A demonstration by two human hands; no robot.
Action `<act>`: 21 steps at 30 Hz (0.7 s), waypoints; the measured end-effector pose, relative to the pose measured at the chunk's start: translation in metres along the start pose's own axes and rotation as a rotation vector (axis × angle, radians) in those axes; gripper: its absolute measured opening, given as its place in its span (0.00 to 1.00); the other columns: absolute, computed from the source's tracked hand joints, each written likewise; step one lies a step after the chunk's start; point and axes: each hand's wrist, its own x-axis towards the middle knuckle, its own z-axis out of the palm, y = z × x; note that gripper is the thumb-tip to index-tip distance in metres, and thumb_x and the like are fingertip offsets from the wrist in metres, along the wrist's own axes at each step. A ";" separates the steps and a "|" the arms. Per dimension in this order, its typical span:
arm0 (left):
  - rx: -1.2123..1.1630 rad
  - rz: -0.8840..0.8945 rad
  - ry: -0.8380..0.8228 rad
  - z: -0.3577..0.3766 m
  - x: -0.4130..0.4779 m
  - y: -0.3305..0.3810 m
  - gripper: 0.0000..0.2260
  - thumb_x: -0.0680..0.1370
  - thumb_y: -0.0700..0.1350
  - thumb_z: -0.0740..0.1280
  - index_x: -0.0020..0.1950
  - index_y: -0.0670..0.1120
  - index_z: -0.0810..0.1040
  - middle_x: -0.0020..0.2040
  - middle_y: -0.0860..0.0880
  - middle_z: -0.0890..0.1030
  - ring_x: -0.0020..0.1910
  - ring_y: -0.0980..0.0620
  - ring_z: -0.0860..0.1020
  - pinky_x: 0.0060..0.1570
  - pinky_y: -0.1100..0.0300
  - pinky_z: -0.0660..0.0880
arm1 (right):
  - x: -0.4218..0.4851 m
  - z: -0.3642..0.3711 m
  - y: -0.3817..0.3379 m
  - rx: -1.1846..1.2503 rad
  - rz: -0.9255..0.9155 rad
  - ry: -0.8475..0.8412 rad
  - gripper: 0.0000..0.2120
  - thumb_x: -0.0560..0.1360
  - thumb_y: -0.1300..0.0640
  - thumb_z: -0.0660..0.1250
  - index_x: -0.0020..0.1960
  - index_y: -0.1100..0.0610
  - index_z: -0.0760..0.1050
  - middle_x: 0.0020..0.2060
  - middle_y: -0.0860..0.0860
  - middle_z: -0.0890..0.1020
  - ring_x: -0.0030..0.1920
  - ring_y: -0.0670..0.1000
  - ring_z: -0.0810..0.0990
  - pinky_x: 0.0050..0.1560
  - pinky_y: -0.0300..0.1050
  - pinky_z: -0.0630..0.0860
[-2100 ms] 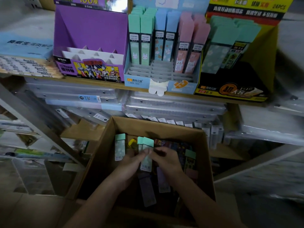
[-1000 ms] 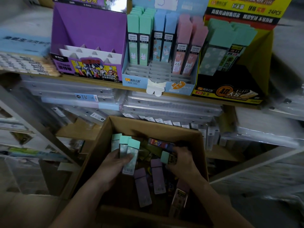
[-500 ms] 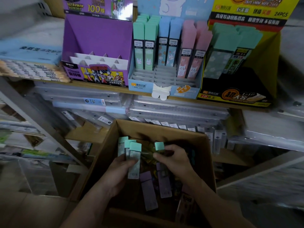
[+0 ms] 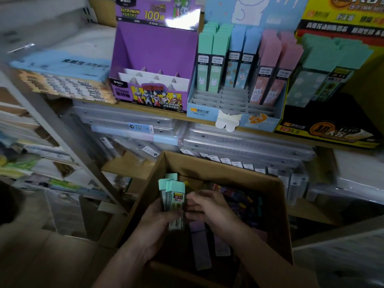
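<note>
Stationery shelf with a blue display box; open cardboard box below it. Left hand grips a bundle of mint-capped lead cases, upright over the box's left half. Right hand, fingers curled, pinches the front case's right edge; purple cases lie loose underneath.

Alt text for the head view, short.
The left hand grips a bunch of green-capped cases over a cardboard box, and the right hand pinches their edge. Display boxes of more cases stand on the shelf above.
</note>
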 end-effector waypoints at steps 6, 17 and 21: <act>-0.136 0.064 0.086 -0.011 -0.019 0.015 0.19 0.74 0.29 0.67 0.63 0.43 0.80 0.55 0.39 0.86 0.52 0.41 0.85 0.47 0.50 0.82 | 0.031 0.006 0.009 -0.728 -0.325 0.153 0.03 0.75 0.54 0.73 0.47 0.48 0.80 0.45 0.44 0.82 0.51 0.46 0.81 0.52 0.38 0.75; -0.240 0.054 0.222 -0.011 -0.026 0.006 0.20 0.73 0.28 0.68 0.64 0.41 0.79 0.54 0.37 0.85 0.49 0.41 0.85 0.50 0.48 0.80 | 0.058 0.050 0.019 -1.287 -0.362 0.270 0.28 0.73 0.47 0.71 0.68 0.55 0.67 0.64 0.56 0.71 0.66 0.60 0.71 0.64 0.52 0.72; -0.253 0.047 0.216 -0.012 -0.026 0.007 0.23 0.70 0.31 0.70 0.65 0.43 0.79 0.55 0.37 0.85 0.52 0.41 0.85 0.45 0.50 0.82 | 0.066 0.050 0.020 -1.329 -0.361 0.248 0.19 0.78 0.51 0.64 0.68 0.52 0.71 0.64 0.56 0.70 0.66 0.60 0.69 0.67 0.52 0.67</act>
